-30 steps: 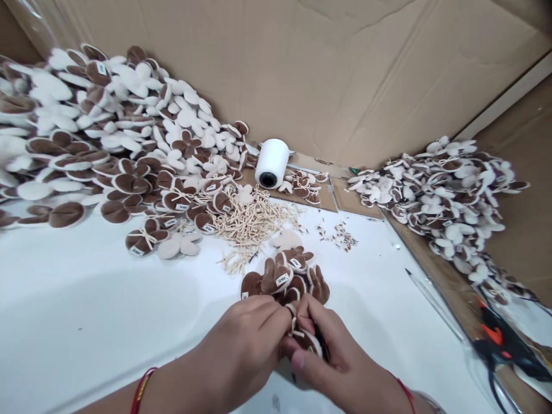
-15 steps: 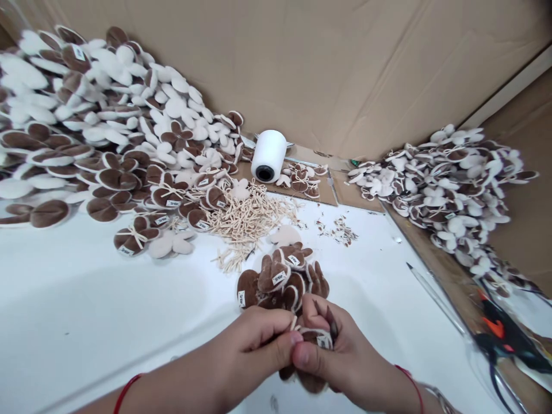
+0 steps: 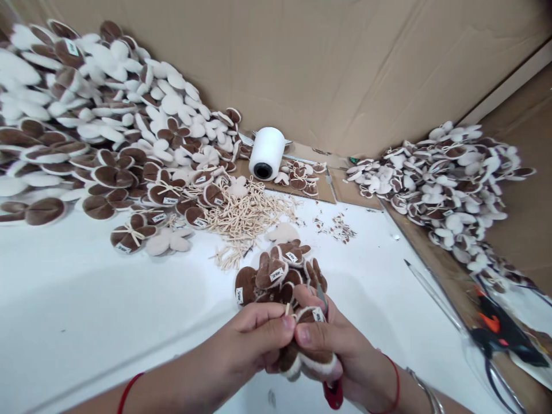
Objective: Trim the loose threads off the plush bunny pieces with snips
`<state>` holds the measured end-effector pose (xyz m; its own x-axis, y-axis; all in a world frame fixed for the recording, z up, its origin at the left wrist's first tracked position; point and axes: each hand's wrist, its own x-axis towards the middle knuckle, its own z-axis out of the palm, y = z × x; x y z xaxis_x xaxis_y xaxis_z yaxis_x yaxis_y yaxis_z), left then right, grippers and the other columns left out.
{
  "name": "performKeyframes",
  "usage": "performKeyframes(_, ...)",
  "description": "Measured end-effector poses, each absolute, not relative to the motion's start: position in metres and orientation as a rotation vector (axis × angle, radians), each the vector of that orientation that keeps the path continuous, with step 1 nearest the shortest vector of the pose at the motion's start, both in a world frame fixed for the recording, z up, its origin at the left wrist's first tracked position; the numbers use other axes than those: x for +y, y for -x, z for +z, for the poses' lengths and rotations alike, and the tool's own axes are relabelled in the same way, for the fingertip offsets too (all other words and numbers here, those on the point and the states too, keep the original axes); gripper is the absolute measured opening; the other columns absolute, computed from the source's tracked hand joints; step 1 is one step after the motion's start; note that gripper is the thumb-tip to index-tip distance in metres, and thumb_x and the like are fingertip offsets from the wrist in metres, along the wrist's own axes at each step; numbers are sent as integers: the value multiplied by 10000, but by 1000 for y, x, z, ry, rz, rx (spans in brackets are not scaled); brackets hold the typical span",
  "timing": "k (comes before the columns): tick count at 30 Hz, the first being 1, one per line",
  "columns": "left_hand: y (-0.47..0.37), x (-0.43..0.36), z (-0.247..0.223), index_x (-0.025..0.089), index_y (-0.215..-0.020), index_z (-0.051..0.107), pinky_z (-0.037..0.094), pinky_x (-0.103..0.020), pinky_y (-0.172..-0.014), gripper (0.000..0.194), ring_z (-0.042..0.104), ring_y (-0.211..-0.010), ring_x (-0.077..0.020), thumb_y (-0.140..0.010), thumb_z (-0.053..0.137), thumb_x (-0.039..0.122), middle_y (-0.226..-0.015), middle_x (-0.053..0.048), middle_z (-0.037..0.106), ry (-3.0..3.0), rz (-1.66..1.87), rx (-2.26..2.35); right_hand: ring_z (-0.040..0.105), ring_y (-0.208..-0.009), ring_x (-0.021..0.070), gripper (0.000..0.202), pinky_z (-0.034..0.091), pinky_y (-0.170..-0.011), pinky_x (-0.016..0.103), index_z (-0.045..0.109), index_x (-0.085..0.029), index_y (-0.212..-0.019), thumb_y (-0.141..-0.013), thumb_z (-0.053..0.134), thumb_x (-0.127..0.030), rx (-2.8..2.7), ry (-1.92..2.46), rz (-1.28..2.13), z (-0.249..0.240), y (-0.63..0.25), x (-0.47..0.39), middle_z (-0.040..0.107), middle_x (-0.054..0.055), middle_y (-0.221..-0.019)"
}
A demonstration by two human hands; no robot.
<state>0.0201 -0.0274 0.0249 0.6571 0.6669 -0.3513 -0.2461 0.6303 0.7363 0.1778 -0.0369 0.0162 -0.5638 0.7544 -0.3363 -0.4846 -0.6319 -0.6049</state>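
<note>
Close together at the front of the table, my two hands work on one brown plush bunny piece [image 3: 317,357] with a pale fuzzy edge and a small white label. My left hand [image 3: 263,333] is closed, thumb and finger pinching a small cream ribbon piece [image 3: 288,309] against the plush. The plush is gripped between thumb and fingers of my right hand [image 3: 340,333]. That hand also keeps a red-handled tool [image 3: 333,394] in its palm, its grey pointed tip showing above the fingers. Just beyond lie several brown bunny pieces [image 3: 271,270] with white labels.
A heap of cream ribbon bows [image 3: 245,215] lies mid-table. Large plush piles stand at the left [image 3: 116,115] and right [image 3: 457,184]. A white thread spool [image 3: 267,154] rests by the cardboard wall [image 3: 302,69]. Tweezers [image 3: 435,296] and a black-and-orange glue gun [image 3: 504,328] lie at right.
The plush has turned in my hands, so more of its brown face and pale edge shows. The tool's red handle has come into sight below my right hand.
</note>
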Motion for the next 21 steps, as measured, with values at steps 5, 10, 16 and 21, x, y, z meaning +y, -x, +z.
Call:
performKeyframes(5, -20, -27, 30, 186, -654, 472, 190, -264, -554, 472, 252, -567, -104, -682, 734, 577, -582, 58, 344, -667, 532, 596, 167, -326, 9, 590, 150, -304, 115, 231, -245, -693, -658, 820, -244, -527, 698, 2245, 12, -178, -36, 375, -143, -445)
performKeyframes(10, -15, -20, 40, 207, -564, 335, 266, -267, -544, 447, 240, -535, -108, -817, 638, 418, -548, 65, 257, -598, 625, 498, 178, -316, 9, 615, 164, -303, 125, 262, -240, -652, -570, 864, -333, -531, 645, 2274, 12, -192, -39, 358, -133, -435)
performKeyframes(16, 6, 6, 39, 217, -535, 395, 331, -292, -554, 487, 310, -555, -146, -885, 515, 534, -550, 30, 332, -1075, 945, 784, 260, -343, 37, 540, 226, -306, 135, 340, -243, -651, -514, 861, -288, -610, 524, 2304, 20, -198, -41, 411, -109, -459)
performKeyframes(21, 21, 28, 25, 213, -766, 658, 362, -282, -604, 329, 437, -630, -167, -867, 545, 505, -636, 16, 481, -1254, 1151, 1345, 302, -404, 44, 524, 241, -355, 149, 345, -226, -618, -503, 847, -324, -601, 623, 2275, 20, -193, -34, 417, -85, -487)
